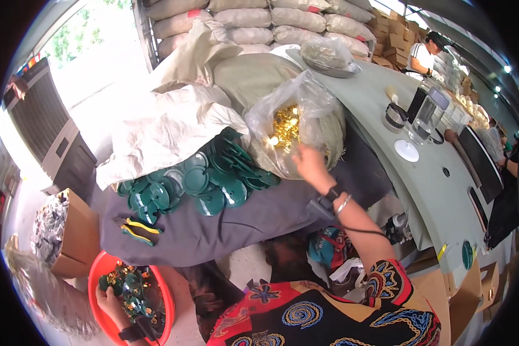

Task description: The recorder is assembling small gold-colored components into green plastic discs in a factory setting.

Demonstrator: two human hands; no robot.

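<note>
My right hand reaches to the mouth of a clear plastic bag of small shiny gold pieces. Its fingers are drawn together at the edge of the gold pieces; what they pinch, if anything, is hidden. Low on the left, my left hand is inside the rim of a red basin, fingers closed at a dark green disc. Green and gold pieces fill the basin. Round dark green discs spill from a white woven sack onto the grey cloth-covered table.
Yellow-handled pliers lie on the cloth near the basin. A cardboard box stands left of it. On the grey-green table at right are a clear bottle and a white disc. Another person works at the back right.
</note>
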